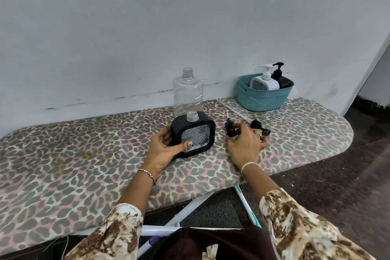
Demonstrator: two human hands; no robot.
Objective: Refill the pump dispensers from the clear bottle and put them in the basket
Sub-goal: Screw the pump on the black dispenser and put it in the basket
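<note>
Two pump dispensers, a white square one (264, 82) and a black one (283, 81), already stand in the teal woven-look plastic basket (263, 99) at the far right corner of the leopard-print ironing board (84, 154).

The third, a black square dispenser with a clear patterned window (193, 134), stands with its neck open near the middle of the board. The left grip (162, 148) holds it, fingers round its left side and thumb on its front.

The right grip (245, 143) curls over a black pump head with a thin dip tube (230, 129) lying just right of that dispenser. It seems to pinch it, though the fingertips are mostly hidden. A second black pump head with a longer clear tube (258, 125) lies touching or just past that hand, so the wrong one could be taken.

The tall clear plastic bottle (187, 91) stands uncapped right behind the dispenser and looks nearly empty. Being light, it could topple from a brush of the wrist or the tube. The tube may also miss the narrow neck, and the padded cover gives a soft footing if the hold loosens.
</note>
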